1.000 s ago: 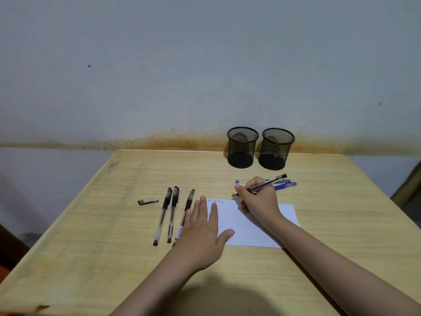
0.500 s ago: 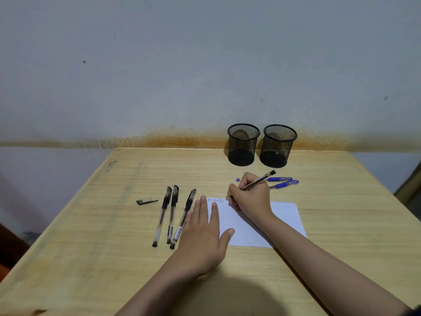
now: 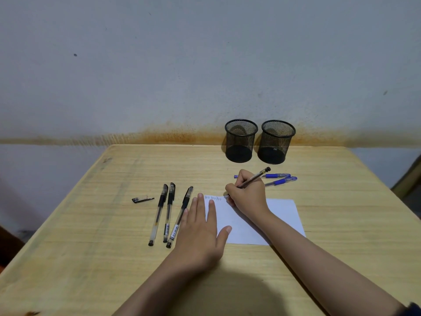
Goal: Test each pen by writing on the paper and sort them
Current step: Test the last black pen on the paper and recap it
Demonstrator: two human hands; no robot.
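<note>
My right hand (image 3: 247,195) grips a dark pen (image 3: 255,177), its tip on the top edge of the white paper (image 3: 282,215), just right of a short line of writing (image 3: 213,198). My left hand (image 3: 200,226) lies flat with straight fingers on the paper's left edge. Three black capped pens (image 3: 168,213) lie side by side left of the paper. Two blue pens (image 3: 279,178) lie behind my right hand. A loose black cap (image 3: 142,199) lies further left.
Two black mesh pen cups, the left cup (image 3: 241,140) and the right cup (image 3: 276,142), stand at the far edge of the wooden table (image 3: 91,247) against the wall. Both look empty. A chair edge (image 3: 407,179) shows at far right.
My right hand with the pen has moved a little leftward along the paper's top edge, toward the writing. My left hand stays flat on the paper.
</note>
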